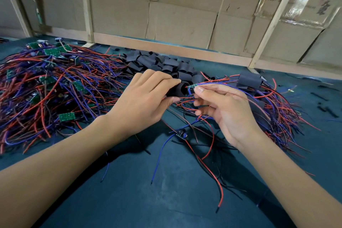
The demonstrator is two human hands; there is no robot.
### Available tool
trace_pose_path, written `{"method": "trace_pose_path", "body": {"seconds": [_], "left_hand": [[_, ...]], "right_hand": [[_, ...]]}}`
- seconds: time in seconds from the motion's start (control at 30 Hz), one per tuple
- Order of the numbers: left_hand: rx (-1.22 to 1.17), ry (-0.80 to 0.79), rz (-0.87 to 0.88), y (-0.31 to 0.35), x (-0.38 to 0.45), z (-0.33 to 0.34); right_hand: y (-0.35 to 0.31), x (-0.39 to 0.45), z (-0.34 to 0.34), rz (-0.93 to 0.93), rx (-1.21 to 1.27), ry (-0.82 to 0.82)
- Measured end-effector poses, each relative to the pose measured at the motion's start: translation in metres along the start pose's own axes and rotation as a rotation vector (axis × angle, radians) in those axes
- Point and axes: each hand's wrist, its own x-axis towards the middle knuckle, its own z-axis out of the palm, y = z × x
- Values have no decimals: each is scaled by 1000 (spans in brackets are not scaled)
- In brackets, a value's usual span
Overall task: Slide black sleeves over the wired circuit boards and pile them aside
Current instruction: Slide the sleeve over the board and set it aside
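My left hand (146, 98) pinches a black sleeve (176, 89) between thumb and fingers, its open mouth facing right. My right hand (222, 109) pinches a small green circuit board (192, 86) with red, blue and black wires, its end right at the sleeve's mouth. A second wired board (181, 134) lies on the table below my hands. Bare boards in a tangle of wires (51, 83) fill the left. Loose black sleeves (159, 63) are heaped behind my hands. Sleeved boards (249, 80) lie piled at the right with their wires.
The table has a dark blue-green cover (138, 190). A cardboard wall with wooden battens (181, 15) stands close behind the table. Small black offcuts (323, 102) lie scattered at the far right.
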Motion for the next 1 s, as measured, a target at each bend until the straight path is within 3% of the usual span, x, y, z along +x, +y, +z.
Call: {"method": "trace_pose_path", "body": {"seconds": [0.5,1.0], "left_hand": [[11,-38,46,7,2,-3],[-44,-45,0,8,3,-4]], "right_hand": [[0,-1,2,122,60,-107],[-1,0,1,72,44,-94]]}}
